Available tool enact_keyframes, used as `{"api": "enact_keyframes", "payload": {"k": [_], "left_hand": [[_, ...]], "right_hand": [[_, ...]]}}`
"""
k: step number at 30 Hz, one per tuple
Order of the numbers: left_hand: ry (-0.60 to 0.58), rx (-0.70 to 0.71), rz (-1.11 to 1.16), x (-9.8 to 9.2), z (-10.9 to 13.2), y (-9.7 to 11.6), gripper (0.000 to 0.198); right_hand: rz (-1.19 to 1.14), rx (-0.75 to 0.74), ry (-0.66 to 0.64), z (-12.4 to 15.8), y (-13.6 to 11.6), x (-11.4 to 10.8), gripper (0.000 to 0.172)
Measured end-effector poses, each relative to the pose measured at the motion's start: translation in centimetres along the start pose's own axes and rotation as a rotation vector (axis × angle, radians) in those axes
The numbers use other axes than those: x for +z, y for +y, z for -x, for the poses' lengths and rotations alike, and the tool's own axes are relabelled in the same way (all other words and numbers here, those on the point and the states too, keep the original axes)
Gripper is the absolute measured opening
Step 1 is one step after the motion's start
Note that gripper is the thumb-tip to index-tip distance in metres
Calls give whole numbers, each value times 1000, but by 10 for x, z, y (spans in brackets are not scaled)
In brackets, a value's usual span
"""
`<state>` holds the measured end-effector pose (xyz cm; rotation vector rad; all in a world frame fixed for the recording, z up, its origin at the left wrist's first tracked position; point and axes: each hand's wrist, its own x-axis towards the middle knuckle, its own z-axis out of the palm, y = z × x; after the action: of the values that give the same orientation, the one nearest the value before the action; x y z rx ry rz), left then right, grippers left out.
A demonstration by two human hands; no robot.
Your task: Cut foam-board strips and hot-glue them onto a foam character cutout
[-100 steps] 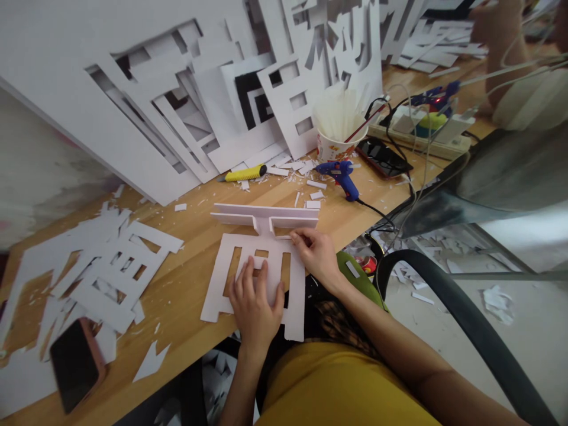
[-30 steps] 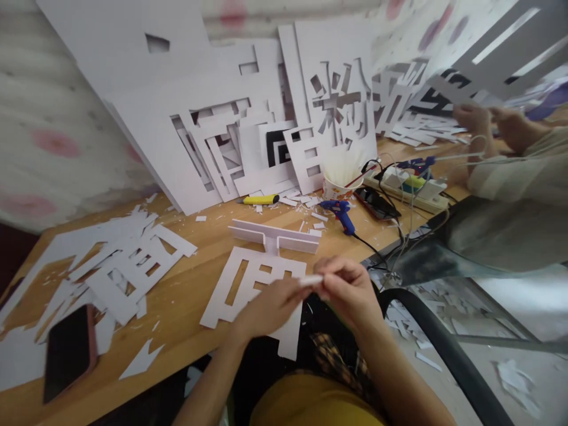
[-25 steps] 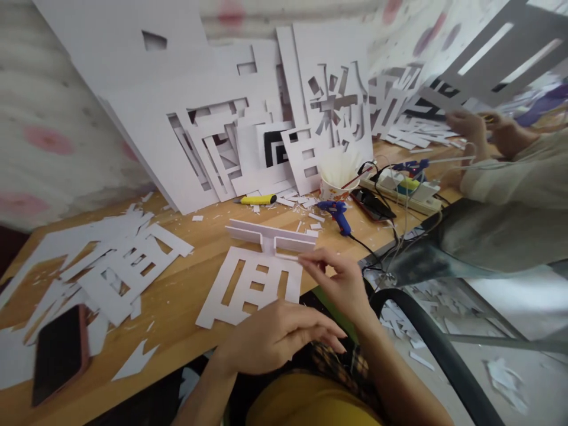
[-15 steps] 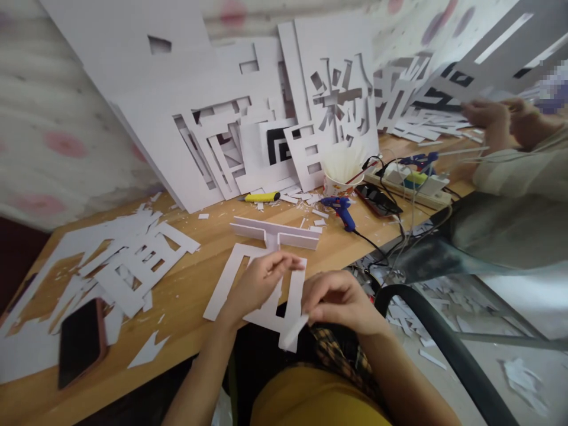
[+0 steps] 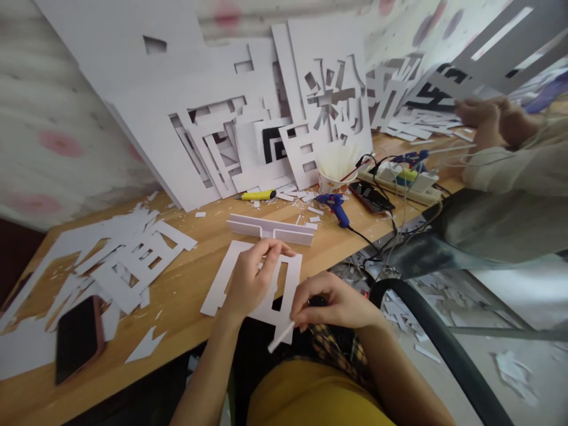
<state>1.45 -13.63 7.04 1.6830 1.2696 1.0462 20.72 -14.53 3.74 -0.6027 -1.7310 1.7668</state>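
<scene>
Head view: a white foam-board cutout [image 5: 217, 296] lies on the scrap-strewn wooden table [image 5: 186, 307], with pierced white boards [image 5: 177, 118] leaning behind it. The left hand [image 5: 248, 281] pinches its inner bar; the right hand [image 5: 339, 305], beside it, pinches a thin white strip [image 5: 280, 338].

A craft workshop: cut foam boards [image 5: 231, 118], glue gun [image 5: 336, 205], scraps.

Mustard-yellow top [image 5: 310, 396], plain cloth, along the lower edge of view. Dark checked fabric [image 5: 339, 355], black crossed with tan lines, over my lap. Both my forearms bare as far up as I can see. Left hand [image 5: 248, 284] and right hand [image 5: 339, 305] ungloved.
</scene>
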Motion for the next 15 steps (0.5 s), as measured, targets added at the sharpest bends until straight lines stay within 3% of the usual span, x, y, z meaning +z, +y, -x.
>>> {"api": "enact_keyframes", "payload": {"k": [1,3,6,7,8,9,10,13,15], "left_hand": [[-48,-54,-71,4,-2,-7,28],[-327,-128,-101,9,0,-13,31],[-914,-62,123,8,18,-4,34],[-1034,-19,233,5,24,2,34],[-1068,13,347,2,28,8,35],[-1009,31,464,-2,31,12,33],[-864,28,575,-5,31,16,31],[-229,-58,834,-13,24,16,21],[49,-130,927,-16,18,13,21]], "right_hand": [[-124,-36,45,1,-1,0,21],[-211,-125,265,-1,0,-1,22],[95,-159,615,-10,4,-4,14],[250,-134,650,-13,6,-4,11],[378,-102,630,-14,8,-4,9],[458,-76,578,-15,9,-2,9],[485,-50,512,-14,11,0,10],[351,-38,400,-6,11,6,14],[220,-78,370,1,7,8,17]]}}
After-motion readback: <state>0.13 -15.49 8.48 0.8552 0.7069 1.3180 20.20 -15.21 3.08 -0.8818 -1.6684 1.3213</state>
